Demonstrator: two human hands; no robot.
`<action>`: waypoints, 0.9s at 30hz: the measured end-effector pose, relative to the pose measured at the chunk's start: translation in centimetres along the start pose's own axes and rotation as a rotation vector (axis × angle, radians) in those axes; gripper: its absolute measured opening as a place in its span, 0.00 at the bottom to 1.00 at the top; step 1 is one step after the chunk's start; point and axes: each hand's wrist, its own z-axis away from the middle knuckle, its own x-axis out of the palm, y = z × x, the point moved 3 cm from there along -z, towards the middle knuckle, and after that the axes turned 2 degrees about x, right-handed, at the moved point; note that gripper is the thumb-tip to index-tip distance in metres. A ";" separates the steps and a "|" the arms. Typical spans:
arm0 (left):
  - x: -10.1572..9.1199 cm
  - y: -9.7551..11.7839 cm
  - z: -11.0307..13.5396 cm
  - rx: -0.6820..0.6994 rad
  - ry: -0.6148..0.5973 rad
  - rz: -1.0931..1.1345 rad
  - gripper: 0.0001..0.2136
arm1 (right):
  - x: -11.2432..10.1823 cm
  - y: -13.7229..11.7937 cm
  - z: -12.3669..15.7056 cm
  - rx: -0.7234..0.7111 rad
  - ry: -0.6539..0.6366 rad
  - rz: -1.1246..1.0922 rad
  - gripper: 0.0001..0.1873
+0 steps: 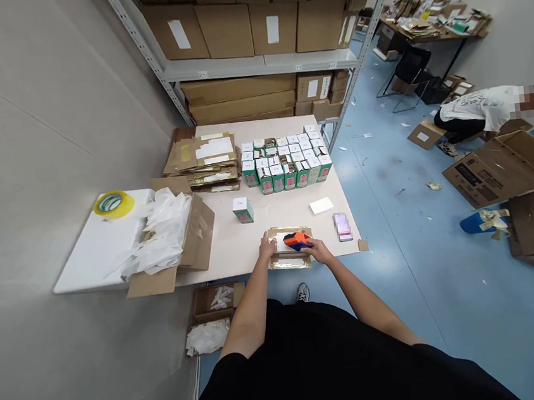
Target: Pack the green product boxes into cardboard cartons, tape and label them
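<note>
At the front edge of the table, my left hand [267, 246] grips the left side of a small brown cardboard box [291, 262] with tape along its edges. My right hand [319, 250] is closed around an orange and blue hand-held tool [297, 241], held over the box; its exact kind is too small to tell. Under the tool, a white sheet or label shows in part. A single green and white carton [242, 210] stands up and to the left of my hands. To the right lie a white pad [321, 206] and a purple-and-white item [342, 227].
Rows of green and white cartons [287, 166] stand at the table's back, beside stacked flattened cardboard [210, 158]. An open box of white bags [165, 226] and a yellow tape roll [113, 204] are at left. Shelving [260, 65] rises behind. Another person [481, 107] bends among boxes at right.
</note>
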 end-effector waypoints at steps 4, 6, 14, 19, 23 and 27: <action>-1.6 1.3 1.0 0.063 0.171 -0.039 0.25 | -0.3 0.6 0.3 -0.056 -0.010 -0.085 0.18; -1.5 2.4 1.3 0.085 0.089 0.024 0.19 | -0.4 1.0 0.4 -0.061 -0.025 -0.112 0.19; 0.7 7.2 1.6 -0.118 -0.449 0.349 0.34 | -0.3 2.2 0.2 -0.028 -0.072 -0.169 0.23; 0.6 8.7 1.7 -0.147 -0.461 0.489 0.27 | -0.1 2.5 0.3 -0.123 -0.092 -0.302 0.21; 0.1 9.8 2.0 -0.113 -0.487 0.671 0.21 | -0.1 2.6 0.4 -0.130 -0.084 -0.310 0.20; -0.6 10.8 2.2 -0.037 -0.502 0.790 0.17 | -0.1 2.4 0.5 -0.114 -0.101 -0.272 0.18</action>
